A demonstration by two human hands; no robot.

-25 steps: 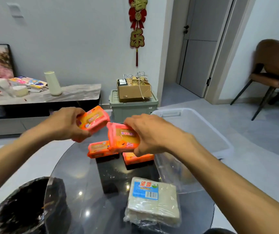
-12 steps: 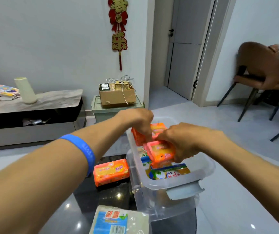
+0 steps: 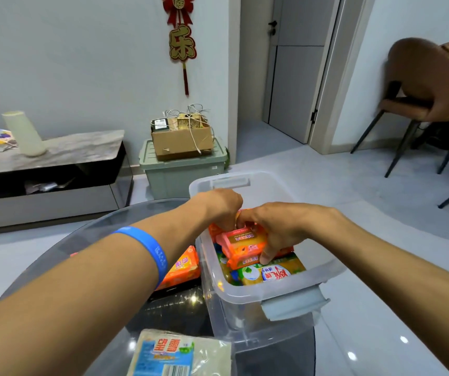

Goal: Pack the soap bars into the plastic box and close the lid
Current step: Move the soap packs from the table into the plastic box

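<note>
Glass table [image 3: 104,240] nearest holds a white wrapped pack [image 3: 179,354]. Since a moment ago both hands have sunk deeper into the plastic box [image 3: 272,291]. Right hand [image 3: 285,226] arches, fingers clamped on an orange soap bar [image 3: 245,246]; left hand [image 3: 222,207], palm down, pinches another behind it. One bar [image 3: 184,267] lies outside.

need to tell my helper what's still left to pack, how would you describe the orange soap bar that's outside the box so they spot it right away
Start at the round glass table and find the clear plastic box on it. The orange soap bar lies on the glass against the box's left wall, just beyond the forearm with the blue wristband. Unlike the other orange bars, it is outside the box and in neither hand.
</note>
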